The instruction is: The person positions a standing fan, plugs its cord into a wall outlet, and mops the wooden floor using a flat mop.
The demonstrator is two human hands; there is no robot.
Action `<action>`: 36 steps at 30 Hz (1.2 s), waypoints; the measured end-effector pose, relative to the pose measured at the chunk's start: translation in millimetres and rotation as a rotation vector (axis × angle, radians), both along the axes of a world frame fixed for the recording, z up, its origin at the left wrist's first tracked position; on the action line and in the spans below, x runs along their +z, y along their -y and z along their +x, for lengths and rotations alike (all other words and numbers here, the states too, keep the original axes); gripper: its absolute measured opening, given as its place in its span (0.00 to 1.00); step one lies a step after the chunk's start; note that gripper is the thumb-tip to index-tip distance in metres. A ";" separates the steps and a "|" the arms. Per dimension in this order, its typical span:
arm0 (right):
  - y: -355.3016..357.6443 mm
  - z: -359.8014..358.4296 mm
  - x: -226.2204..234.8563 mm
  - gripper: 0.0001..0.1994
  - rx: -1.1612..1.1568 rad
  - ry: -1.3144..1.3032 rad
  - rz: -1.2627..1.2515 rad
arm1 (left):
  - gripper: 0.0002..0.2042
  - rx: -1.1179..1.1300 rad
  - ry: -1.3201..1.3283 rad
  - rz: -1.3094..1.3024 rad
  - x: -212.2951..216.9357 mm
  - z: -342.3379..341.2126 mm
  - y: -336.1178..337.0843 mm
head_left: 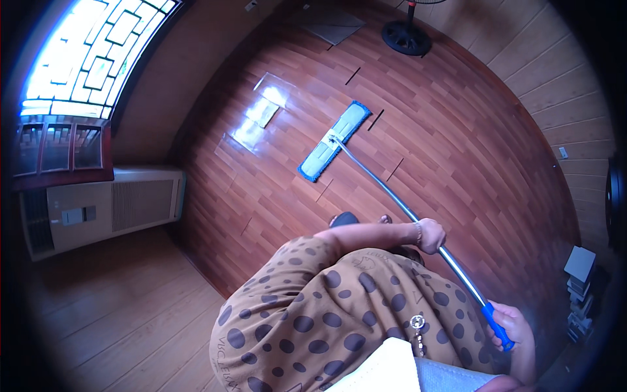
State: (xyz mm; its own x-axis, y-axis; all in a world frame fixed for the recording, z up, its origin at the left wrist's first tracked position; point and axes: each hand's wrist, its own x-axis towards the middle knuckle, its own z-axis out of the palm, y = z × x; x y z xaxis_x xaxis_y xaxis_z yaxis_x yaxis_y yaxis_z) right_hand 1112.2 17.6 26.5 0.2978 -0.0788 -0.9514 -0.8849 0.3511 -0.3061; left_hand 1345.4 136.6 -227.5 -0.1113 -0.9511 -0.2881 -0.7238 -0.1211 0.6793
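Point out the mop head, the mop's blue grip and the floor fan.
mop head point(334, 141), head view, middle of the flat pad.
blue grip point(496, 326), head view, above the right hand.
floor fan point(406, 36), head view, round base.

Flat mop head point(334, 140) pale green with blue fringe, mop pole point(392, 199) silver metal with a bright blue grip point(496, 325), shirt point(333, 313) tan with dark brown dots, floor point(457, 144) reddish-brown wood planks, wall unit point(104, 209) beige, fan base point(406, 36) black

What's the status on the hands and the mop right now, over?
Left hand gripping the metal mop pole mid-shaft; right hand closed on its blue grip. Flat mop head down on the wooden floor. Fan base stands far off.
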 end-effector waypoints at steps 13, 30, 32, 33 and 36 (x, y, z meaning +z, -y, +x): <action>-2.4 248.1 -94.7 0.22 0.121 0.332 0.142 | 0.10 0.207 0.419 0.126 -74.6 266.0 -30.4; 43.1 253.4 -177.1 0.21 0.044 0.755 -0.161 | 0.10 -0.050 0.462 0.203 -66.2 328.9 58.2; 62.4 201.7 -139.2 0.20 -0.174 0.482 -0.012 | 0.13 -0.153 0.303 0.295 -35.3 275.9 92.8; 69.9 182.6 -110.2 0.20 -0.411 0.144 0.222 | 0.12 -0.234 0.334 0.275 -27.3 247.7 105.8; 61.0 119.7 -18.6 0.21 -0.110 0.092 -0.252 | 0.10 -0.339 0.153 0.176 5.9 174.3 137.8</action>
